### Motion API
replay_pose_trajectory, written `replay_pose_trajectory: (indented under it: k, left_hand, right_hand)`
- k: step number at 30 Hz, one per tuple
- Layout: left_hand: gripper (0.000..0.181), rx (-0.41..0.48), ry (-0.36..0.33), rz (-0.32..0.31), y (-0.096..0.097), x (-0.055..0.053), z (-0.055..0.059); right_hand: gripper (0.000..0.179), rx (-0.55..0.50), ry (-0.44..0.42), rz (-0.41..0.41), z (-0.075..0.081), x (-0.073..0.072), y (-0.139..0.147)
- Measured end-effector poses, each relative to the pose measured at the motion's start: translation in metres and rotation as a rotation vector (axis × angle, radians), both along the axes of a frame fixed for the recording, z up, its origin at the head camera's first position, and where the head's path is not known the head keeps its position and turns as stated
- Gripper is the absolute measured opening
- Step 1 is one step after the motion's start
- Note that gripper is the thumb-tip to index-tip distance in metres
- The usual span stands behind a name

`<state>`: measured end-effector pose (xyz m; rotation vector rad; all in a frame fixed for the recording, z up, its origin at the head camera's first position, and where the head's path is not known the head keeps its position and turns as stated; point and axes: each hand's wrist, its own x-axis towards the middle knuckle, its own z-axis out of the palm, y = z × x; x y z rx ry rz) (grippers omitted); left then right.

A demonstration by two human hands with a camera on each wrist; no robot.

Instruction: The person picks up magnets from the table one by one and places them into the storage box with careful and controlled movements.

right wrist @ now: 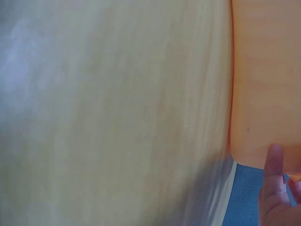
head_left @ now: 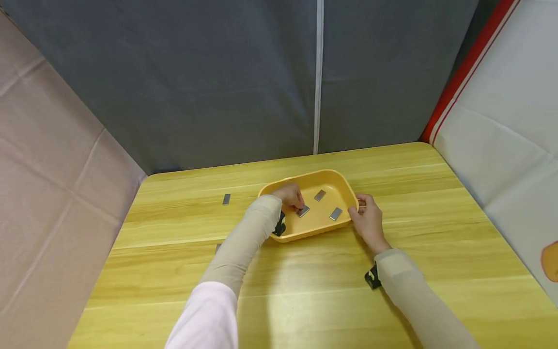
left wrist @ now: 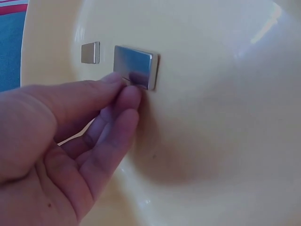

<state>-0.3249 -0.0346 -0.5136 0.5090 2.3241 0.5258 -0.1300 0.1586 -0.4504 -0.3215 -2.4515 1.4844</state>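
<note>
Seen from my remote station: the left hand (head_left: 288,194), thumb and fingers pinching a corner of a rectangular metal plate (head_left: 303,212) low inside a yellow tray (head_left: 311,228); the right hand (head_left: 368,220) grips the tray's right end, thumb over the rim. I judge the step in hand to be handling this one plate, though I cannot tell lifting from setting down; the next move calls for a steady tray and a controlled pinch. Long axis oblique, near-left to far-right, the near-left end toward the fingers. A second plate (head_left: 320,195) lies beyond, a third plate (head_left: 335,214) to the right, a fourth plate (head_left: 226,199) on the tabletop (head_left: 174,218)
</note>
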Motion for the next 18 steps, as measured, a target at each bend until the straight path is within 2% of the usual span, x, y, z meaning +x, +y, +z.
replay_pose_trajectory:
  k: [1,2,3,4,7,8,9,10,11,14,16,17,18]
  left_hand:
    - [0.007,0.000,0.000,0.012,0.001,0.021,0.032]
    - [0.004,0.035,-0.007,0.008,-0.001,0.037,0.057]
    - [0.004,0.037,-0.007,0.012,-0.001,0.027,0.042]
    - [0.005,0.037,-0.014,0.018,-0.002,0.013,0.021]
    - [0.009,0.122,-0.014,-0.032,-0.009,-0.044,-0.065]
    - [0.011,0.137,-0.020,-0.040,-0.010,-0.061,-0.090]
    - [0.013,0.116,-0.007,-0.037,-0.009,-0.076,-0.112]
    - [0.013,0.123,-0.006,-0.039,-0.010,-0.067,-0.097]
    - [0.012,0.110,0.017,-0.036,-0.008,-0.047,-0.070]
    - [0.013,0.125,0.008,-0.039,-0.008,-0.018,-0.021]
    - [0.011,0.171,0.024,-0.053,-0.010,-0.008,-0.005]
    - [0.010,0.194,0.021,-0.054,-0.011,-0.006,-0.001]
    - [0.008,0.238,-0.001,-0.061,-0.014,-0.014,-0.007]
  right_hand:
    - [0.039,0.000,0.001,0.001,0.000,0.000,0.000]
    - [0.039,0.001,0.002,0.002,0.000,0.000,0.000]
    - [0.039,0.000,0.004,0.003,0.000,0.000,0.000]
    - [0.039,0.000,0.005,0.004,0.000,0.000,0.000]
    - [0.039,-0.002,0.006,0.008,0.000,-0.001,0.000]
    - [0.039,-0.001,0.005,0.009,0.000,-0.001,0.000]
    - [0.039,-0.003,0.004,0.011,0.000,0.000,0.000]
    - [0.039,-0.003,0.003,0.011,0.000,0.000,0.000]
    - [0.039,-0.003,0.003,0.011,0.000,0.000,0.000]
    - [0.039,-0.007,-0.003,0.009,-0.001,0.000,0.000]
    - [0.039,-0.009,-0.005,0.007,-0.002,-0.001,0.000]
    - [0.039,-0.009,-0.006,0.007,-0.002,-0.001,0.000]
    - [0.039,-0.011,-0.007,0.007,-0.002,-0.001,0.000]
